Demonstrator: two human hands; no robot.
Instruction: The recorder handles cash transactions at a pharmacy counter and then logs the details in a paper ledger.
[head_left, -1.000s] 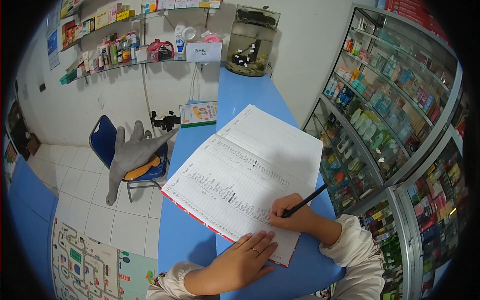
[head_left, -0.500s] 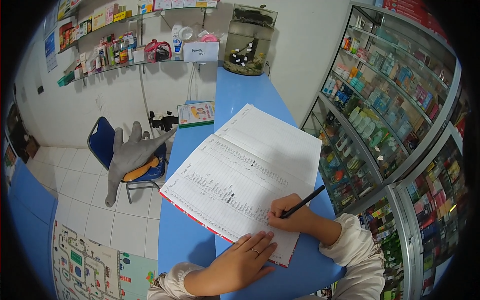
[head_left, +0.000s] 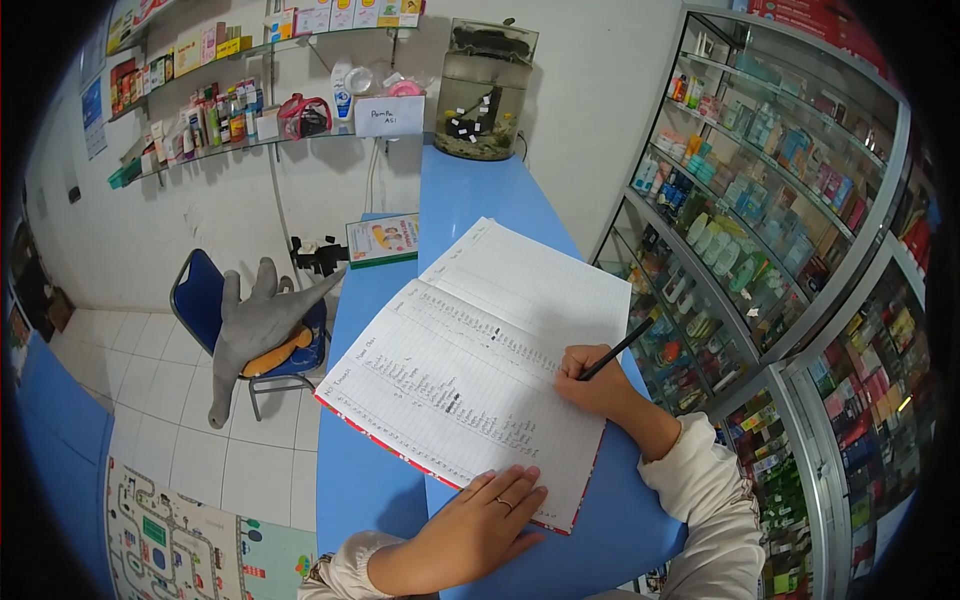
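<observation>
A large ruled notebook (head_left: 400, 340) with a red cover edge lies spread on the blue counter, its pages bearing columns of handwriting. My right hand (head_left: 598, 384) grips a black pen (head_left: 630, 340) and rests on the right part of the page, near the end of a written column. The pen's tip is hidden by my fingers. Flat on the notebook's near edge lies my left hand (head_left: 495, 525), fingers stretched out and a ring on one of them.
A fish tank (head_left: 484, 90) stands at the far end of the counter (head_left: 480, 185). Glass display cabinets (head_left: 760, 200) rise on the right. Left of the counter are a booklet (head_left: 385, 238) and a blue chair (head_left: 200, 290) holding a grey plush toy (head_left: 262, 325). Stocked shelves (head_left: 250, 143) line the wall.
My right hand with the pen has moved up the page, away from me, toward another column. My left hand stays nearly in place. The whole view has shifted slightly.
</observation>
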